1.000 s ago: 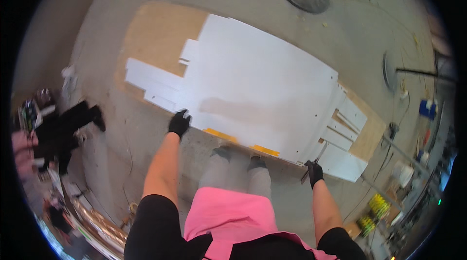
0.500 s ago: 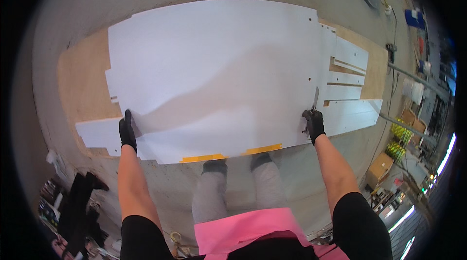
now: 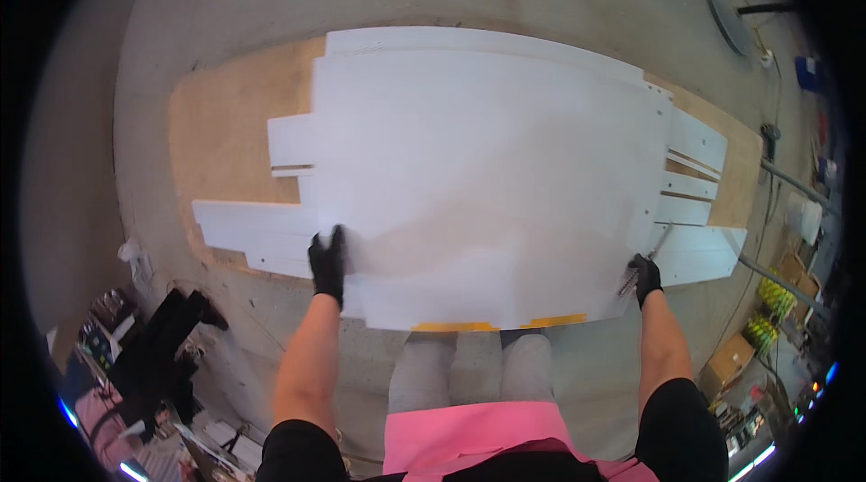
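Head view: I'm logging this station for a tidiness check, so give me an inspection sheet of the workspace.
Surface: brown board lying on a grey concrete floor.
Job's things: large white panel on top of smaller white panels.
Clutter: black stand lower left; boxes lower right.
Grippers: left hand, black-gloved, grips the panel's near edge; right hand, gloved, grips its right corner along with a thin metal tool.
Cables: one on the floor at right.
Surroundings: round stand base at upper right.
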`<action>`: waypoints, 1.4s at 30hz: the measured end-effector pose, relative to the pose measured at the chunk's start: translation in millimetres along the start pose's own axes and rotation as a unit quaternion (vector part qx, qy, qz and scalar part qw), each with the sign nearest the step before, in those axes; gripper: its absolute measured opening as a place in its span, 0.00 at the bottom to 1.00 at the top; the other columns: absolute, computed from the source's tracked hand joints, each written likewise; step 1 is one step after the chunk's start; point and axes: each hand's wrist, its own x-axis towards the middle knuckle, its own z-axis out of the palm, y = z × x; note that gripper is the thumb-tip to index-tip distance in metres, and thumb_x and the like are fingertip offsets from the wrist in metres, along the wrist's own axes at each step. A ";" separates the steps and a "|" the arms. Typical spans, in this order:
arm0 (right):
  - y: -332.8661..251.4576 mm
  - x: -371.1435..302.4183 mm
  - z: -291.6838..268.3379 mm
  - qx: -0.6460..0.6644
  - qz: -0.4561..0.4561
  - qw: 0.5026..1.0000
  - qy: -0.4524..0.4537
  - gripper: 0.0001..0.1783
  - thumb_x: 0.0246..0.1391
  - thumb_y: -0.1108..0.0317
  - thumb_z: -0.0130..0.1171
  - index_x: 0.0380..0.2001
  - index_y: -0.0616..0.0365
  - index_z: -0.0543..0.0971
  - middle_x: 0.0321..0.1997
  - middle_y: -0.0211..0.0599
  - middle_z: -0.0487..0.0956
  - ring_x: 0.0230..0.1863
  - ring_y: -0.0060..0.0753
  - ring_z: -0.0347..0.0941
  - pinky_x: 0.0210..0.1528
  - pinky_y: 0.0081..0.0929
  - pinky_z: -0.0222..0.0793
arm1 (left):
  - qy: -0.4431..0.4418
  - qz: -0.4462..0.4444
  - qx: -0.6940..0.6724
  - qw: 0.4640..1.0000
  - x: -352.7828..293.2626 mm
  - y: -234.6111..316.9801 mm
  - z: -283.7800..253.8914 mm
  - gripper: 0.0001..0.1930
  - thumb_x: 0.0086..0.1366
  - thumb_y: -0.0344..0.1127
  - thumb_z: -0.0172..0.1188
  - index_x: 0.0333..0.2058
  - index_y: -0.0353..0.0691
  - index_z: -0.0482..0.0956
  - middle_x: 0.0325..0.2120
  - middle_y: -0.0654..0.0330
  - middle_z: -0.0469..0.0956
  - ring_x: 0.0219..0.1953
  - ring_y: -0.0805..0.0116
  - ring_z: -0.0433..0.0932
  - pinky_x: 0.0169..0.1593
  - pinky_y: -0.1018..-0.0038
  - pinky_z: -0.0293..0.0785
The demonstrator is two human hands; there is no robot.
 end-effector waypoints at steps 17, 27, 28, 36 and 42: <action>18.0 68.8 -3.6 0.200 0.025 0.978 0.051 0.26 0.56 0.49 0.55 0.49 0.58 0.72 0.45 0.38 0.74 0.49 0.39 0.70 0.53 0.38 0.64 | 0.035 0.155 -0.023 0.987 4.4 19.4 13.1 0.15 0.60 0.41 0.64 0.31 0.32 0.76 0.21 0.61 0.75 0.23 0.72 0.68 0.29 0.72 0.68; -17.9 41.0 22.7 0.156 -0.008 0.987 0.036 0.25 0.57 0.47 0.55 0.44 0.59 0.75 0.38 0.32 0.73 0.43 0.30 0.68 0.49 0.31 0.64 | 0.091 -0.043 0.105 0.989 -17.6 -56.2 -7.6 0.29 0.69 0.58 0.44 0.34 0.32 0.77 0.29 0.52 0.77 0.34 0.57 0.74 0.42 0.65 0.69; -20.5 40.7 23.0 0.147 0.000 0.988 0.048 0.25 0.58 0.47 0.53 0.43 0.60 0.75 0.36 0.31 0.74 0.41 0.30 0.68 0.48 0.30 0.64 | 0.074 -0.048 0.090 0.992 -18.6 -54.7 -9.8 0.29 0.69 0.58 0.45 0.33 0.33 0.77 0.28 0.53 0.76 0.34 0.58 0.73 0.41 0.66 0.69; -71.3 69.8 3.4 0.039 -0.101 0.989 0.098 0.21 0.59 0.47 0.53 0.32 0.55 0.75 0.23 0.27 0.68 0.28 0.24 0.62 0.33 0.29 0.61 | 0.021 -0.165 -0.110 0.980 -51.2 -56.9 5.9 0.26 0.66 0.61 0.49 0.25 0.41 0.71 0.24 0.64 0.71 0.28 0.72 0.69 0.33 0.72 0.66; -68.9 78.5 7.9 0.137 -0.068 0.987 0.048 0.25 0.59 0.43 0.52 0.43 0.55 0.74 0.37 0.33 0.73 0.41 0.30 0.68 0.45 0.30 0.66 | 0.064 -0.200 -0.321 0.924 -67.5 -76.5 12.2 0.29 0.62 0.64 0.54 0.43 0.42 0.71 0.36 0.64 0.73 0.39 0.69 0.73 0.40 0.69 0.72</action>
